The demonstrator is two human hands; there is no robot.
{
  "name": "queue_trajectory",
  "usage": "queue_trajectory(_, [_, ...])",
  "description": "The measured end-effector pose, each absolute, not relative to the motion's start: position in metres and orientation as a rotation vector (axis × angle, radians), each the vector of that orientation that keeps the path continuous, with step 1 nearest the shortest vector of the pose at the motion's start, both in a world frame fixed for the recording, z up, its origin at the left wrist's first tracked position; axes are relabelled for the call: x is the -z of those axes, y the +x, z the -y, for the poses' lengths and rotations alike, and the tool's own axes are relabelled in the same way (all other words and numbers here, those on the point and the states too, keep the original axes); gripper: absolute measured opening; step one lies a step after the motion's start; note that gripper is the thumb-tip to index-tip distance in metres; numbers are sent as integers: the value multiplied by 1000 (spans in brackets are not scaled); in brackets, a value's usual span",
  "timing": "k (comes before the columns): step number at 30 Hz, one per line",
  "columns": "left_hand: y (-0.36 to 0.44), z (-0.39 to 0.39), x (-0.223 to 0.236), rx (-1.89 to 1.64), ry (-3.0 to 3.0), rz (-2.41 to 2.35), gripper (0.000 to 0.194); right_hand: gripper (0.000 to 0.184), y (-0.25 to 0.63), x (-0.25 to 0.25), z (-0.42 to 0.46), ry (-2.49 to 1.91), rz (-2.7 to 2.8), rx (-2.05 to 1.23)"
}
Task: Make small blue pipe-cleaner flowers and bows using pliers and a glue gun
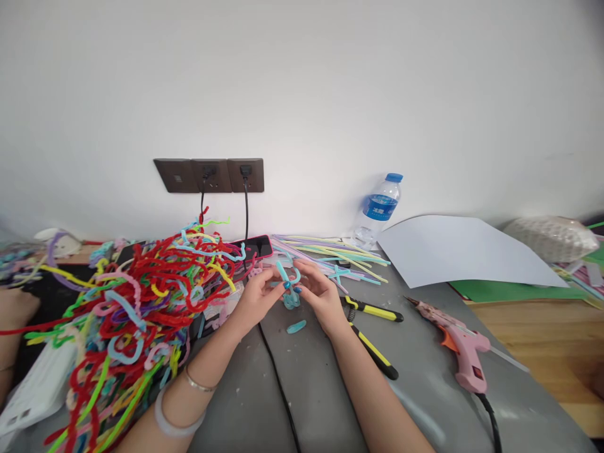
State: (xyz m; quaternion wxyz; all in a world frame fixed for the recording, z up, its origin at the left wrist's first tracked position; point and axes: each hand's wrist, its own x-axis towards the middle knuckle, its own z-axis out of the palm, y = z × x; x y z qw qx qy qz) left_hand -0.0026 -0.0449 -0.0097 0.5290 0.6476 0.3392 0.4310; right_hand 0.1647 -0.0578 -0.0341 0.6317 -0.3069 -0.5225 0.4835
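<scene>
Between my two hands is a light-blue pipe cleaner (282, 272), bent into a curve above the table. My left hand (264, 291) pinches it from the left, thumb and fingertips closed. From the right, my right hand (319, 289) grips the same pipe cleaner with its fingertips. Just beneath the fingers sits a small bundle of light-blue pipe-cleaner loops (291, 300), partly covered by the hands. A short light-blue pipe-cleaner piece (296, 326) lies on the table below. Yellow-and-black pliers (372, 340) rest open beside my right wrist.
A tangled heap of colourful pipe cleaners (155, 296) fills the left. Straight pipe cleaners (340, 255), a phone (257, 246) and a water bottle (380, 211) lie or stand behind. At right are white paper (472, 251) and a pink glue gun (465, 352). Another person's arm (16, 321) shows far left.
</scene>
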Motion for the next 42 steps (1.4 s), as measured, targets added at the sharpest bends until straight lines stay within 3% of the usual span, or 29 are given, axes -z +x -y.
queue_trajectory(7, [0, 48, 5, -1040, 1524, -834, 24, 40, 163, 33, 60, -702, 1123, -1176])
queue_trajectory(13, [1, 48, 4, -1044, 1512, -875, 26, 63, 163, 35, 59, -789, 1177, -909])
queue_trajectory(17, [1, 48, 6, -1032, 1510, -892, 28, 45, 165, 34, 61, -827, 1347, -747])
queue_trajectory(21, [2, 48, 7, -999, 1500, -864, 31, 36, 165, 30, 62, -785, 1371, -790])
queue_trajectory(30, [3, 49, 7, -1035, 1522, -840, 28, 38, 161, 29, 65, -701, 1138, -1125])
queue_trajectory(42, [3, 47, 16, -1213, 1652, -918, 18, 29, 159, 28, 65, -753, 1044, -1256])
